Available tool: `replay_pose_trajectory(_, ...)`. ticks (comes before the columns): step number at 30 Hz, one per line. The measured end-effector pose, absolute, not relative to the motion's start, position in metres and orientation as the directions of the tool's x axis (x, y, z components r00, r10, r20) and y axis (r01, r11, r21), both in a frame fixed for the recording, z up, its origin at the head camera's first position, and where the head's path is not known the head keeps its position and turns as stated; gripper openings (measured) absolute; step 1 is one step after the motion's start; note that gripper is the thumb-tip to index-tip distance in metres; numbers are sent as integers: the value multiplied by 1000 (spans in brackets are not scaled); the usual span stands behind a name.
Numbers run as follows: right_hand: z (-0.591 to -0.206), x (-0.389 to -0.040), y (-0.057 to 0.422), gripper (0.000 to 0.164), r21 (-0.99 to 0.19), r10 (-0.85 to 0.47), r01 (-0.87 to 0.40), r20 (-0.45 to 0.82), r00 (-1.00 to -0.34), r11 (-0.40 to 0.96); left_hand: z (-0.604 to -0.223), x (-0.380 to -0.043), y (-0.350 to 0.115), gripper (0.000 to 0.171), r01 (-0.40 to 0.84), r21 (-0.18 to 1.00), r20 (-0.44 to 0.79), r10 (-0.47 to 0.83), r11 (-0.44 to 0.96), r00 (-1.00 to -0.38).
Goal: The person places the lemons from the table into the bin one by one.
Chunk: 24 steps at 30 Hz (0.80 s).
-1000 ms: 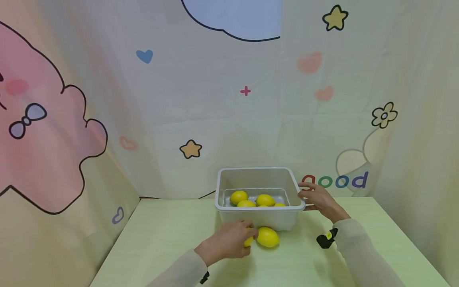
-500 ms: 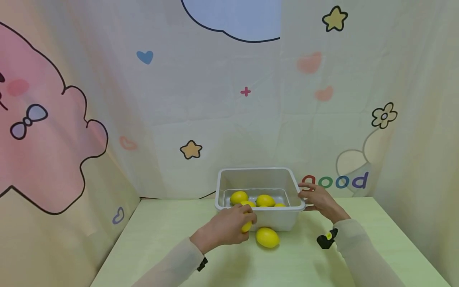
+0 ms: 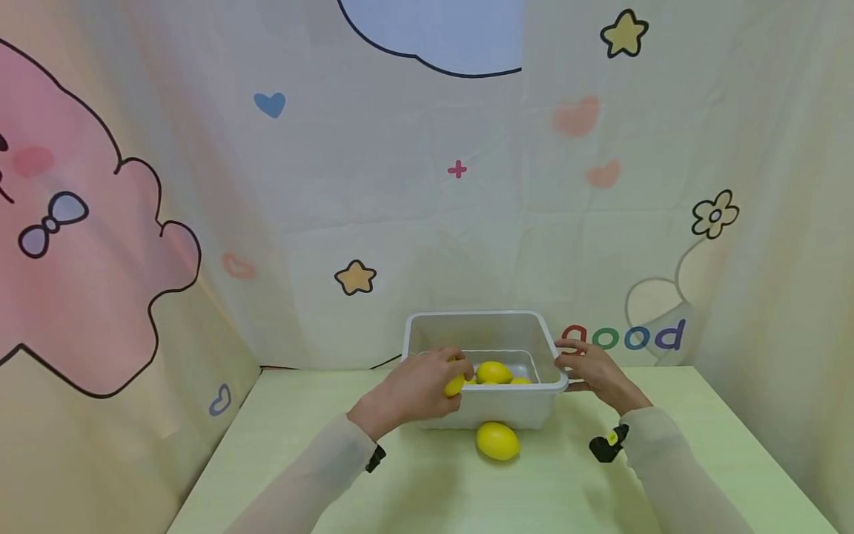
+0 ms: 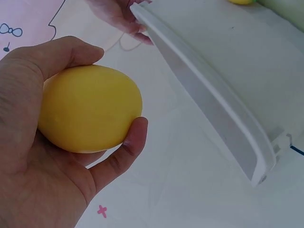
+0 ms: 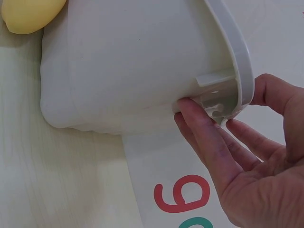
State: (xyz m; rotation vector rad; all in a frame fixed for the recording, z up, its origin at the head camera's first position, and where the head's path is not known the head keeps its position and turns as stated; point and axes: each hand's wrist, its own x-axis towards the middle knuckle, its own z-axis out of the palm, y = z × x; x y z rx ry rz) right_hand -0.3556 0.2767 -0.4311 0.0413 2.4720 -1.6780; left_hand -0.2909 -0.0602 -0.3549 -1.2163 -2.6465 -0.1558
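Note:
My left hand (image 3: 419, 387) grips a yellow lemon (image 4: 90, 108), its thumb and fingers curled round the fruit. In the head view this hand is raised over the front left rim of a white plastic bin (image 3: 510, 406). Inside lie several lemons (image 3: 494, 372), partly hidden by the front wall and my left hand. At the bin's right side, my right hand (image 3: 594, 374) holds the rim. The right wrist view shows its fingers (image 5: 202, 126) under the rim, against the outer wall. One loose lemon (image 3: 497, 441) lies on the table just before the bin.
The bin stands near the back of a pale green table (image 3: 307, 430). Behind it hangs a printed curtain (image 3: 400, 185) with stars, hearts and the word "good". A thin dark cable (image 4: 297, 150) shows beside the bin in the left wrist view.
My left hand has lifted the lemon from the table beside the loose one, up and slightly left to the bin's front rim. The right hand and the bin have stayed put.

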Motion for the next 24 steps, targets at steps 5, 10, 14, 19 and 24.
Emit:
replay_pose_trajectory(5, -432, -354, 276, 59, -923, -64, 105, -138, -988, 370, -343, -302, -56, 26, 760, 132, 216, 730, 636, -648)
replay_pose_trajectory(10, -432, -353, 276, 61, -924, -68, 100, -134, -989, 369, -334, -314, -51, 27, 746, 168, 191, 721, 645, -666)
replay_pose_trajectory(14, -432, -352, 275, 61, -923, -67, 105, -139, -988, 369, -327, -321, -47, 28, 734, 160, 167, 714, 660, -679)
replay_pose_trajectory(19, -431, -353, 276, 62, -924, -66, 117, -150, -986, 364, -321, -330, -43, 28, 722, 137, 144, 708, 678, -692)
replay_pose_trajectory(24, -430, -353, 275, 60, -923, -60, 115, -147, -987, 368, -314, -338, -40, 28, 717, 134, 117, 707, 684, -697)
